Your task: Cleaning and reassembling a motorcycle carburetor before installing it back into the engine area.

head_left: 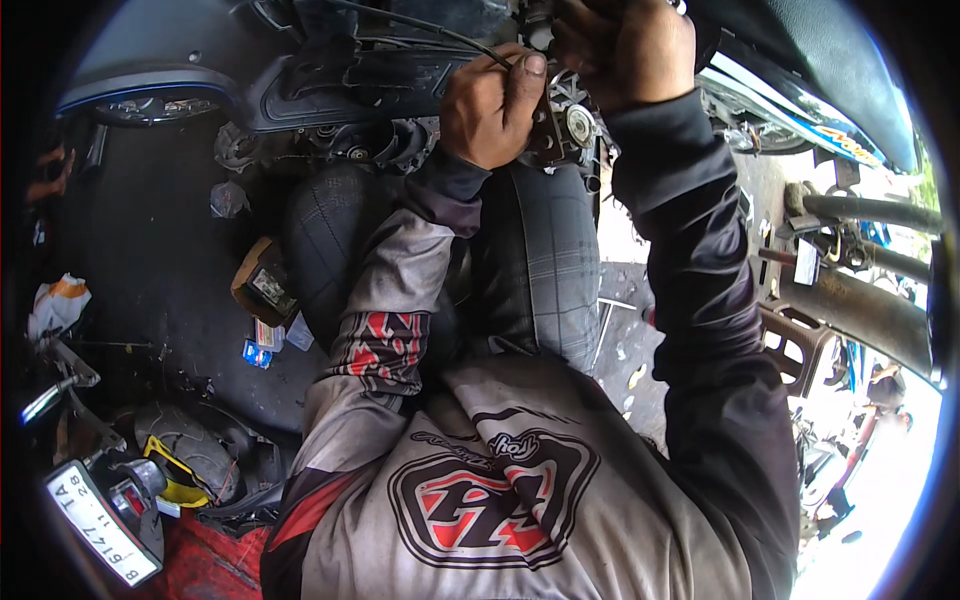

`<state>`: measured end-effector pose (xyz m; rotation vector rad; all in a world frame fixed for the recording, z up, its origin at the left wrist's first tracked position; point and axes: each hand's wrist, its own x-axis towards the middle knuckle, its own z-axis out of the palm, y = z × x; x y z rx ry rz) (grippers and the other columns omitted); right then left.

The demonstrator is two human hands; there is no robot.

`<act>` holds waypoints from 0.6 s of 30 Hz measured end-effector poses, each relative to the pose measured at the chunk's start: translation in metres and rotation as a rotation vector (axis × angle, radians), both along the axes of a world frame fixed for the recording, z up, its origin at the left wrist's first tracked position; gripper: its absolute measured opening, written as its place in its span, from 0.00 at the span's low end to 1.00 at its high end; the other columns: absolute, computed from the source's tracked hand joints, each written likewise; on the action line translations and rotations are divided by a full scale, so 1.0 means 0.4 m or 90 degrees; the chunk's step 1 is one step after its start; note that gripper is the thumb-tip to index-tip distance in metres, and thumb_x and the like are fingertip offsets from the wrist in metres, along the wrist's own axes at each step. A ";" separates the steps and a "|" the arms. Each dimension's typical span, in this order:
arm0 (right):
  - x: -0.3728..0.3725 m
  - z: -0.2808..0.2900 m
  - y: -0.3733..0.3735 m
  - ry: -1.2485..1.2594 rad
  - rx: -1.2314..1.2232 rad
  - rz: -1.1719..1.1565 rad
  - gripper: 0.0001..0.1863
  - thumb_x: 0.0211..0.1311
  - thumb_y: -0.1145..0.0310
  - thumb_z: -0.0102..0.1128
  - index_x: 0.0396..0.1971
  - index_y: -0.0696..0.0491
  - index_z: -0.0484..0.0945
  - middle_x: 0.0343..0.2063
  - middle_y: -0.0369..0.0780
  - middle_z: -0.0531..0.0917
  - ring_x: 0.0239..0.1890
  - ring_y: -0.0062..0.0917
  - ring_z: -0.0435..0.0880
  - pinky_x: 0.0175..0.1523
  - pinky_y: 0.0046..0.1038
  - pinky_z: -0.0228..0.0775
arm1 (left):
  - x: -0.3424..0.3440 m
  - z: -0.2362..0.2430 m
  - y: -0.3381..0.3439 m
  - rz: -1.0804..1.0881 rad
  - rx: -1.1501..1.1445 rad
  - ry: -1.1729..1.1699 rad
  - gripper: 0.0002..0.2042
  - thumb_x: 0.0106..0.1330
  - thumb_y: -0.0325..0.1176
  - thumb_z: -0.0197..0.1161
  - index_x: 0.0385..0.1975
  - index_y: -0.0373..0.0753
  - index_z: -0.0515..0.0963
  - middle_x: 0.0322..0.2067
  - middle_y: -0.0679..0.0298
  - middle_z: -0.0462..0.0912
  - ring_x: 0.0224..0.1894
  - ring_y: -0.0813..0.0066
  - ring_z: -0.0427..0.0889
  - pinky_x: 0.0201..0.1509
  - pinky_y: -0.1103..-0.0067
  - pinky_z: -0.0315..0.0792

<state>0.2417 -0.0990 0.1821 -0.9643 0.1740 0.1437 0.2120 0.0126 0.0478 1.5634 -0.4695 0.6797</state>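
Note:
My left hand [492, 112] is closed, with a thin black cable [440, 29] pinched between the thumb and curled fingers. The cable runs up and to the left along the scooter's dark underside. Right beside that hand is a greasy metal engine part [577, 125] with a round, light-coloured centre. Higher up, at the top edge, my right hand [648, 48] is bent with its fingers curled in near the machine. Shadow hides its fingertips and whatever they grip.
An opened brown cardboard box [262, 278] lies on the dark floor at left, with small packets [262, 345] beside it. A motorcycle tail with a white licence plate [103, 522] is at lower left. A brown plastic stool [797, 345] and parked motorcycles stand at right.

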 end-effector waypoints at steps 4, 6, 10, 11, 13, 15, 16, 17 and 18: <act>0.011 -0.002 -0.030 0.081 -0.168 0.088 0.03 0.66 0.70 0.57 0.36 0.51 0.76 0.24 0.33 0.75 0.23 0.23 0.73 0.25 0.23 0.65 | -0.006 0.001 0.012 0.013 0.024 -0.043 0.18 0.74 0.37 0.57 0.25 0.30 0.80 0.29 0.51 0.84 0.30 0.50 0.84 0.33 0.66 0.75; 0.012 -0.020 -0.055 -0.353 -0.388 0.295 0.03 0.70 0.69 0.52 0.39 0.51 0.74 0.21 0.31 0.70 0.22 0.20 0.71 0.24 0.22 0.61 | -0.013 0.011 0.010 0.024 0.025 -0.070 0.17 0.74 0.37 0.57 0.25 0.31 0.81 0.29 0.52 0.84 0.30 0.51 0.84 0.33 0.66 0.75; 0.026 -0.017 -0.038 -0.147 -0.214 0.334 0.11 0.76 0.64 0.41 0.34 0.49 0.72 0.18 0.30 0.65 0.17 0.18 0.62 0.21 0.22 0.53 | -0.017 0.010 0.025 0.030 0.033 -0.093 0.17 0.74 0.37 0.57 0.25 0.31 0.81 0.28 0.53 0.84 0.30 0.52 0.84 0.33 0.66 0.75; 0.027 -0.015 -0.034 -0.014 -0.060 0.333 0.14 0.76 0.60 0.39 0.30 0.47 0.70 0.15 0.29 0.62 0.15 0.19 0.59 0.20 0.23 0.50 | -0.016 0.011 0.028 0.031 0.034 -0.101 0.17 0.74 0.37 0.58 0.25 0.31 0.81 0.28 0.53 0.84 0.30 0.53 0.84 0.33 0.67 0.75; 0.029 -0.004 -0.023 0.016 -0.054 0.335 0.14 0.76 0.59 0.39 0.30 0.46 0.70 0.15 0.28 0.61 0.15 0.19 0.58 0.20 0.23 0.49 | -0.014 0.009 0.034 0.034 0.034 -0.107 0.17 0.74 0.37 0.58 0.25 0.31 0.81 0.28 0.54 0.84 0.29 0.53 0.84 0.33 0.67 0.76; 0.035 0.005 -0.006 0.072 -0.036 0.343 0.15 0.76 0.58 0.39 0.28 0.45 0.68 0.14 0.27 0.60 0.14 0.19 0.57 0.20 0.23 0.47 | -0.013 0.008 0.045 0.041 0.032 -0.117 0.17 0.74 0.37 0.58 0.25 0.32 0.82 0.27 0.54 0.84 0.29 0.54 0.84 0.32 0.67 0.76; 0.037 0.005 -0.010 0.074 -0.039 0.340 0.15 0.76 0.58 0.39 0.28 0.45 0.68 0.14 0.27 0.60 0.14 0.19 0.57 0.20 0.23 0.47 | -0.012 0.007 0.039 0.039 0.028 -0.116 0.17 0.74 0.37 0.58 0.25 0.32 0.82 0.27 0.54 0.84 0.29 0.54 0.84 0.32 0.67 0.76; 0.041 0.004 -0.013 0.085 -0.051 0.323 0.15 0.76 0.58 0.38 0.27 0.45 0.68 0.14 0.27 0.60 0.14 0.19 0.57 0.20 0.23 0.47 | -0.010 0.009 0.035 0.035 0.025 -0.118 0.17 0.74 0.37 0.58 0.25 0.32 0.82 0.27 0.54 0.84 0.29 0.54 0.84 0.32 0.67 0.76; 0.045 0.006 -0.017 0.095 -0.063 0.307 0.16 0.75 0.58 0.38 0.27 0.45 0.68 0.14 0.27 0.60 0.14 0.19 0.56 0.20 0.23 0.47 | -0.006 0.010 0.031 0.032 0.023 -0.121 0.17 0.74 0.36 0.58 0.25 0.32 0.82 0.27 0.54 0.84 0.29 0.54 0.84 0.32 0.67 0.76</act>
